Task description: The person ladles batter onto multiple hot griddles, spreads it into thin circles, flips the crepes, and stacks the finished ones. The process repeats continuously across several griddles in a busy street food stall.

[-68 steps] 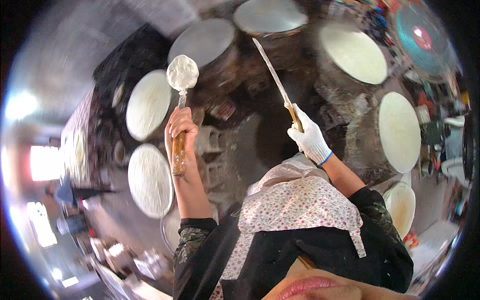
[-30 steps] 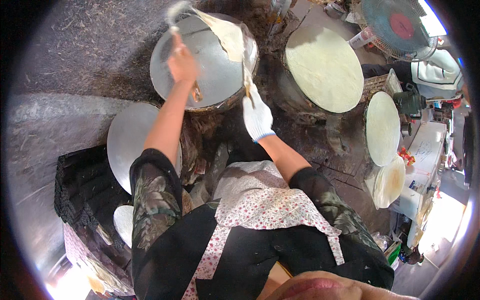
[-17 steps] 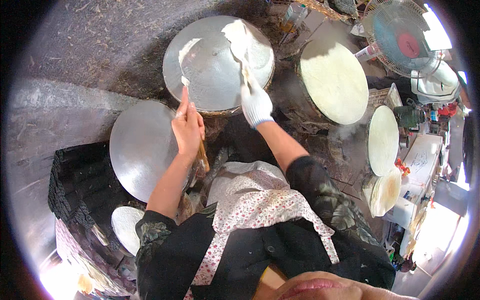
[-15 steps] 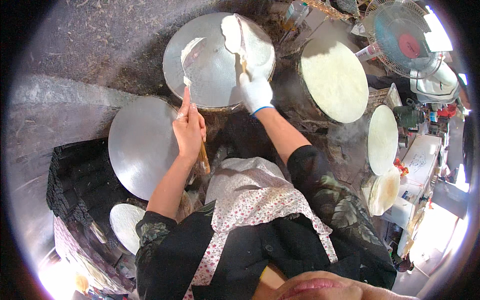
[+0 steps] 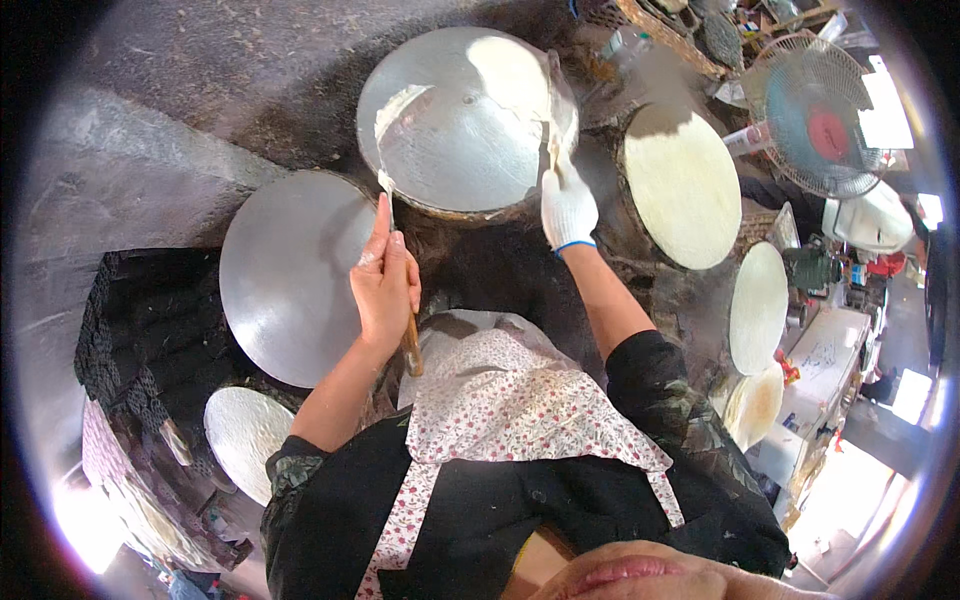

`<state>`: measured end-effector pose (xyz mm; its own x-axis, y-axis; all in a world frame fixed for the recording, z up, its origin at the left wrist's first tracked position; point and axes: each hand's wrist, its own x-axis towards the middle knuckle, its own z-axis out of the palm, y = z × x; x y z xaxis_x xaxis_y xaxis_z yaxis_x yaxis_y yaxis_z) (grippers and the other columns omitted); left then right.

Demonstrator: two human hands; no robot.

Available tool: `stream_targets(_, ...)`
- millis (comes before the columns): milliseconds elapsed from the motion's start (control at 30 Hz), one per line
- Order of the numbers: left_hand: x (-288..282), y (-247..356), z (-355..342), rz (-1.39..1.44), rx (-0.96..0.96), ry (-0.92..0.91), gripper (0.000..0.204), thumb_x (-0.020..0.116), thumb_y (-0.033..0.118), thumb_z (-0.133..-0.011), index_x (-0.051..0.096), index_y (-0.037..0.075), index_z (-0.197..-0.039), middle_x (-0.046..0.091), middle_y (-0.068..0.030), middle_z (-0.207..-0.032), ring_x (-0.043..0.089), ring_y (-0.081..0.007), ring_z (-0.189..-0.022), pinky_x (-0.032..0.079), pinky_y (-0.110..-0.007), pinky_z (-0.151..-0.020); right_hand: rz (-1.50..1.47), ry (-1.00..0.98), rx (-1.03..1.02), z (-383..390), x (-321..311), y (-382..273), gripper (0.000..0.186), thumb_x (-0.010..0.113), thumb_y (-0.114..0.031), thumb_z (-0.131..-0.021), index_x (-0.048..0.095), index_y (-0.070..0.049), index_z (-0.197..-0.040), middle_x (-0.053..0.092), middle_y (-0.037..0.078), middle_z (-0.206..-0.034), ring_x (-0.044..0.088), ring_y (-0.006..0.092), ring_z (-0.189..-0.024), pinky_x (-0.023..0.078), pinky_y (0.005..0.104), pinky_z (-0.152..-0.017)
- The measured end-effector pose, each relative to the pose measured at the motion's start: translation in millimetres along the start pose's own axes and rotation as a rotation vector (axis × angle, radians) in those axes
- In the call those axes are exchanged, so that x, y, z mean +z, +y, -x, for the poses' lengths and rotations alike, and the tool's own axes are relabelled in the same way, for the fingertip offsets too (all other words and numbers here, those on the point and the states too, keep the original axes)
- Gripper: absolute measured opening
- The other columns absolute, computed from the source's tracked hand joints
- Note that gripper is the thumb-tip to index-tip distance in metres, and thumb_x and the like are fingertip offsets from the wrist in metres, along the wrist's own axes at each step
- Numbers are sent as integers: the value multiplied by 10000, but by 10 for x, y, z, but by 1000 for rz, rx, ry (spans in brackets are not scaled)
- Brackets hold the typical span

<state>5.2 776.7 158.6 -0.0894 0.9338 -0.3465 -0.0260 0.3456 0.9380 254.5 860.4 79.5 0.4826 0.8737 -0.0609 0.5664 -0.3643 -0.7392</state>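
dim grey wall (image 5: 140, 190) and dark, grimy floor surround a ring of round plates, with bright light coming in at the lower corners. at the centre top sits a metal griddle (image 5: 455, 160), the one both hands are working at. a patch of white dough (image 5: 508, 75) lies spread by its upper right edge, and a thin pale streak (image 5: 400, 108) curves along its left side.

the bare left hand (image 5: 385, 290) is at the griddle's lower left edge, fingers wrapped around a wooden-handled tool (image 5: 411, 345), with the forefinger laid straight along its neck; a dab of dough clings just past the fingertip. the right hand (image 5: 570, 208), in a white knit glove with a blue cuff edge, is at the lower right edge, fingers closed on the handle of a long blade (image 5: 553, 147) that reaches up along the griddle's right side. the far end of that blade is hard to make out.

just left and nearer stands a second griddle (image 5: 290, 280), its grey face showing. to the right, a pale round sheet (image 5: 683, 190) covers another plate, with a fan (image 5: 820, 125) beyond it. the person wears a flowered apron (image 5: 530, 400) over black clothing.
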Motion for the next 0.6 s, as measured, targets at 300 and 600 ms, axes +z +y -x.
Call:
stream_targets(300,-74,-16,151,30,31,-73,505,439,124,-1154,407,166,-1656,492,25,-623,407,-41,-450,370,-222,-409,195,-85,-36,-196,19,-58,453,507,-366,-1033,665,-192,-1420,766,245,-1017,739,419,-980,566,513,-898)
stream_targets(600,-23,-6,262,94,46,-15,516,434,114,-1155,375,138,-1667,490,26,-618,394,-35,-458,360,-222,-416,388,-122,-182,-446,144,-9,506,517,-330,-1017,555,-209,-1507,736,241,-1195,724,442,-1028,550,495,-991)
